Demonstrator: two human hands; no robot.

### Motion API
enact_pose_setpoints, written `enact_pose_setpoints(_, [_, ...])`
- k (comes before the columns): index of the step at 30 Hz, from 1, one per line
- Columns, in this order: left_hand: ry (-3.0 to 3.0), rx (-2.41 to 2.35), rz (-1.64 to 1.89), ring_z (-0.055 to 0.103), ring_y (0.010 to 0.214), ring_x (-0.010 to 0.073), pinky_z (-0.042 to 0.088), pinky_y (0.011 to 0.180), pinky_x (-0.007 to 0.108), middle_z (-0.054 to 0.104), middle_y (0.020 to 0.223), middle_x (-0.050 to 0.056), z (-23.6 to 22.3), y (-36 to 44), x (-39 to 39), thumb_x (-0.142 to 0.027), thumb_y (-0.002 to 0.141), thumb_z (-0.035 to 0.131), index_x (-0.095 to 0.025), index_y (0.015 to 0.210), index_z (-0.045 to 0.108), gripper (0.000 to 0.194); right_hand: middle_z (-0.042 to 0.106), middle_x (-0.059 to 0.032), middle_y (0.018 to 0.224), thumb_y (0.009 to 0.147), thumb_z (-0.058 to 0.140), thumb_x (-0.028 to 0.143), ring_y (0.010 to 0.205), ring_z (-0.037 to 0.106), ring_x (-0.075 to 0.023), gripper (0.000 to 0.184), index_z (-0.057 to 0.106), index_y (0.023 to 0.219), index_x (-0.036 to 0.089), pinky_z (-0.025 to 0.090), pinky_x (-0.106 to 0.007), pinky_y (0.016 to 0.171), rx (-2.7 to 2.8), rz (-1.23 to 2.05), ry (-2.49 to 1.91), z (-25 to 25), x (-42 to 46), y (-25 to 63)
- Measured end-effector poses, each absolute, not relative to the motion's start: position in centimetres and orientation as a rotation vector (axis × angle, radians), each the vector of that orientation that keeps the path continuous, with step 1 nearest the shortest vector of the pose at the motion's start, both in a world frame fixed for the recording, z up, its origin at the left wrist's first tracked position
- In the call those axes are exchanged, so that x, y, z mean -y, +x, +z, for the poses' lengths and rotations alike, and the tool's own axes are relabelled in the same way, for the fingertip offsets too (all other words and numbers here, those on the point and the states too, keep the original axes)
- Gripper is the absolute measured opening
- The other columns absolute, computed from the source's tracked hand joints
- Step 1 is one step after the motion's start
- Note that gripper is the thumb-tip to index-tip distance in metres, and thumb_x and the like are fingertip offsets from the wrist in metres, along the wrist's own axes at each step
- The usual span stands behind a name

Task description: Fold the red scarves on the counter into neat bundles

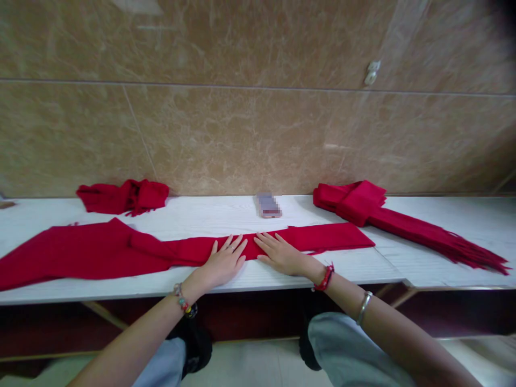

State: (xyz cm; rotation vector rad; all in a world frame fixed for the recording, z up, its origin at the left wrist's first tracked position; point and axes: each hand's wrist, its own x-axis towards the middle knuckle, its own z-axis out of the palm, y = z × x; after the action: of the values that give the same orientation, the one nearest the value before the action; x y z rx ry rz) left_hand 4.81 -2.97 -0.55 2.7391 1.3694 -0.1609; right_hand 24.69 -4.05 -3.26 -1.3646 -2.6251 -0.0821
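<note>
A long red scarf (100, 250) lies stretched along the white table, wide on the left and folded into a narrow strip from the middle to the right. My left hand (226, 260) rests flat on the narrow part, fingers spread, a ring on one finger. Close beside it, my right hand (282, 253) also presses flat on the scarf with its fingers out. Neither hand grips the cloth. The scarf's left end runs out of view.
Behind, a crumpled red scarf (123, 197) lies at the left. A folded, knotted-looking red scarf (355, 201) with fringe lies at the right. Between them is a phone (268, 205). The white table (213, 209) meets a tiled wall (242, 140); its front edge is near my legs.
</note>
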Motion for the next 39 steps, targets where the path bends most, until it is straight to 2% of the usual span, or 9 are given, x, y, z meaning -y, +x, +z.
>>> enact_pose_setpoints(6, [2.647,-1.375,-0.243,0.002,0.134,0.027,0.013,0.101,0.059,0.004,0.147,0.003,-0.3,4.7,2.7,-0.036,0.091,0.017,-0.017,0.141,0.014,0.054,0.028,-0.0162,0.141,0.093,0.023,0.038,0.131,0.02,-0.0254,0.052,0.03,0.135,0.009,0.024,-0.048,0.103,2.617,-0.001,-1.44,-2.5,3.5,25.0])
enact_pose_setpoints(11, [2.614,-1.416,-0.259,0.0,0.134,0.0273,0.012,0.1,0.06,0.003,0.147,0.007,-0.3,5.3,2.7,-0.038,0.09,0.016,-0.015,0.141,0.013,0.056,0.028,-0.0177,0.141,0.092,0.026,0.032,0.13,0.022,-0.0277,0.049,0.03,0.135,0.006,0.026,-0.049,0.102,2.586,-0.105,-1.425,-2.7,2.6,23.3])
enact_pose_setpoints(17, [2.598,-1.474,-0.298,0.006,0.134,0.0292,0.019,0.096,0.063,0.007,0.146,0.011,0.2,5.3,3.0,-0.036,0.09,0.015,-0.012,0.14,0.017,0.055,0.031,-0.0183,0.139,0.093,0.026,0.034,0.129,0.028,-0.0268,0.048,0.033,0.133,0.008,0.031,-0.049,0.099,2.641,-0.269,-1.413,-3.4,2.8,24.7])
enact_pose_setpoints(22, [2.572,-1.676,-0.275,0.02,0.13,0.0352,0.031,0.088,0.063,0.02,0.144,0.017,0.6,6.0,3.2,-0.035,0.088,0.019,-0.009,0.135,0.031,0.054,0.034,-0.0172,0.138,0.092,0.029,0.027,0.126,0.031,-0.031,0.042,0.04,0.13,0.012,0.031,-0.059,0.094,2.604,-0.342,-1.607,-3.1,3.9,29.6])
enact_pose_setpoints(26, [2.512,-1.99,-0.195,0.045,0.11,0.0411,0.043,0.073,0.054,0.041,0.13,0.025,1.1,6.1,3.5,-0.033,0.086,0.026,-0.003,0.123,0.046,0.052,0.031,-0.0155,0.139,0.09,0.03,0.018,0.128,0.028,-0.0312,0.038,0.048,0.123,0.014,0.037,-0.059,0.09,2.626,-0.398,-1.678,-3.5,4.8,34.5])
enact_pose_setpoints(30, [2.355,-2.183,-0.231,0.053,0.1,0.0403,0.044,0.07,0.049,0.052,0.116,0.029,1.2,5.4,3.2,-0.033,0.087,0.028,0.002,0.113,0.054,0.051,0.033,-0.0174,0.138,0.09,0.028,0.016,0.127,0.029,-0.0327,0.039,0.05,0.121,0.013,0.042,-0.059,0.084,2.615,-0.409,-1.814,-3.6,5.7,37.9])
enact_pose_setpoints(33, [2.468,-2.191,-0.215,0.047,0.109,0.0414,0.041,0.079,0.049,0.048,0.12,0.03,0.9,5.7,2.8,-0.036,0.087,0.03,0.003,0.118,0.049,0.053,0.034,-0.0177,0.137,0.09,0.028,0.014,0.127,0.028,-0.0336,0.038,0.051,0.12,0.014,0.04,-0.059,0.086,2.59,-0.456,-1.842,-3.1,5.9,37.6])
enact_pose_setpoints(35, [2.656,-2.032,-0.128,0.035,0.12,0.0406,0.036,0.087,0.051,0.038,0.133,0.025,0.6,6.7,2.6,-0.037,0.088,0.032,-0.003,0.127,0.043,0.053,0.031,-0.018,0.139,0.091,0.028,0.017,0.129,0.024,-0.0341,0.039,0.049,0.123,0.013,0.036,-0.06,0.089,2.557,-0.484,-1.758,-2.6,5.7,35.9])
enact_pose_setpoints(39, [2.861,-1.399,-0.017,0.014,0.133,0.0286,0.024,0.101,0.048,0.018,0.146,0.01,0.1,9.2,2.5,-0.037,0.091,0.025,-0.015,0.136,0.029,0.051,0.026,-0.0157,0.142,0.092,0.026,0.027,0.131,0.019,-0.0323,0.044,0.034,0.134,0.015,0.031,-0.059,0.094,2.551,-0.356,-1.594,-2.0,5.0,31.2])
